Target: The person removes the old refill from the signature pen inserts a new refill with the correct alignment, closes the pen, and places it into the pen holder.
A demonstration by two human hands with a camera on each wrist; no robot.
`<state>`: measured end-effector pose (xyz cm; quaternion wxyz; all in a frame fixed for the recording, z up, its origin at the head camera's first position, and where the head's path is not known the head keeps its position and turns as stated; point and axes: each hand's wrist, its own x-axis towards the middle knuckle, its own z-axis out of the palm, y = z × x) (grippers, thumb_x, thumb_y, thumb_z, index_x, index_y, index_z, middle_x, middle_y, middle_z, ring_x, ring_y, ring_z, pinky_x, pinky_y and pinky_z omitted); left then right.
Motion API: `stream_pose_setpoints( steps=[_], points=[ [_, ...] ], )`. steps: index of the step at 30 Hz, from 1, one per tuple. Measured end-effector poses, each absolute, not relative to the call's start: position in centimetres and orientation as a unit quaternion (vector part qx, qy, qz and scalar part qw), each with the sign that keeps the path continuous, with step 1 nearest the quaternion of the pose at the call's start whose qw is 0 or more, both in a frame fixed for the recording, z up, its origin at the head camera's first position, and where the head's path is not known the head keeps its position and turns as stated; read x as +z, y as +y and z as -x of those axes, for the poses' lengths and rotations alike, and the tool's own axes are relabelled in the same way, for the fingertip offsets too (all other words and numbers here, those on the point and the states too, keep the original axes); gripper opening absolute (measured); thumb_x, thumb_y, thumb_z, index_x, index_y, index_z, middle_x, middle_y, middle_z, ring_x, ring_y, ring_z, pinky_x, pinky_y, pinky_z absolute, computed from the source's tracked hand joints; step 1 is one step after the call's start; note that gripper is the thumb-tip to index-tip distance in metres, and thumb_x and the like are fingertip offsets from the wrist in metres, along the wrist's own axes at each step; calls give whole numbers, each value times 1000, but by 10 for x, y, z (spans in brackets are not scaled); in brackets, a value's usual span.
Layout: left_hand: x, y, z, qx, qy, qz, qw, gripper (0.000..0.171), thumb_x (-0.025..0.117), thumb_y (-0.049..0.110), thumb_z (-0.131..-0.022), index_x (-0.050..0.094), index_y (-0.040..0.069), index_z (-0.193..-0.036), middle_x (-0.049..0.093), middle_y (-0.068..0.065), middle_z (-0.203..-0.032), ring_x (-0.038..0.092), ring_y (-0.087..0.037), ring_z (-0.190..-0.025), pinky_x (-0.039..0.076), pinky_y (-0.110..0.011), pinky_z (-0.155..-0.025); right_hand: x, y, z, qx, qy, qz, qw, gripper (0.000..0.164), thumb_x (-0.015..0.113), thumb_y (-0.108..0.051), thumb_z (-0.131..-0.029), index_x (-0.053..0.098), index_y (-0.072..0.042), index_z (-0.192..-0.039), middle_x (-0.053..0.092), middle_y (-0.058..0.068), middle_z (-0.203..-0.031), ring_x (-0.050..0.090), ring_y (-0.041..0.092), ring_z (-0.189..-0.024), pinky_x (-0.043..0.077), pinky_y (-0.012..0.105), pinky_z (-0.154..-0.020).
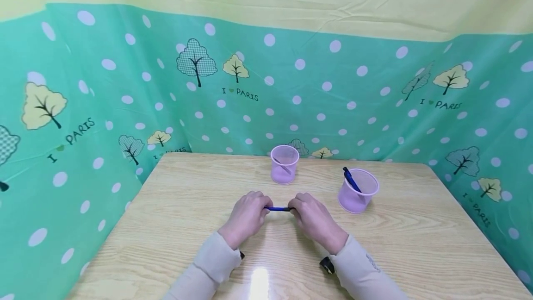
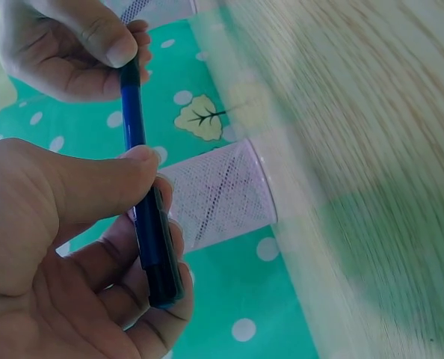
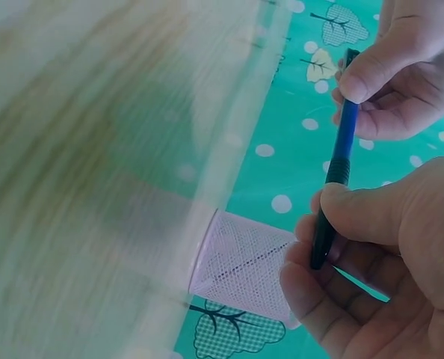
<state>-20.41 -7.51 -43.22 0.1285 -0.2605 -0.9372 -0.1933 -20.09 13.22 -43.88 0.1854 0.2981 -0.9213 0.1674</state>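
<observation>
Wooden table point(image 1: 187, 184); fingers point(image 3: 304, 292) pinch pen point(image 3: 345, 136), both ends visible only in right-wrist view.

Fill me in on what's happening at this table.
Over the table, a person's left hand pinches a blue pen near its clip end while the right hand holds its black grip end. Beyond them stands a pink mesh cup; in a second cup, to the right, leans another blue pen.

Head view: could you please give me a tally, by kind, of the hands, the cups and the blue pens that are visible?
Left hand and right hand: 2 hands
Back cup and right cup: 2 cups
Held pen and pen in the right cup: 2 blue pens
Total: 6
</observation>
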Motion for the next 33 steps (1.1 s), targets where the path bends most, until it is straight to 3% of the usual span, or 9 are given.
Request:
stream_pose_setpoints(
  steps=[17, 24, 33],
  points=[
    [-434, -72, 202, -181, -940, 255, 134, 9, 71, 11, -83, 73, 15, -91, 60, 5, -80, 55, -15, -75, 45, -31, -67, -442, 133, 198, 177, -918, -299, 189, 13, 72, -3, -81, 68, -14, -86, 54, -9, -78, 51, 10, -72, 48, 26, -62],
    [-437, -73, 200, -177, -937, 258, 156, 28, 80, 16, -74, 70, 15, -100, 58, 5, -86, 53, -16, -80, 41, -31, -70, -441, 133, 198, 183, -919, -298, 183, 13, 71, -2, -82, 68, -14, -87, 54, -9, -78, 52, 10, -74, 48, 27, -64],
    [-436, -73, 200, -185, -930, 266, 171, 22, 80, 7, -72, 62, 17, -82, 50, 9, -76, 49, -14, -72, 41, -28, -66, -440, 130, 196, 179, -919, -305, 176, 13, 71, -4, -82, 69, -15, -88, 54, -10, -80, 52, 9, -74, 48, 25, -65]
  ],
)
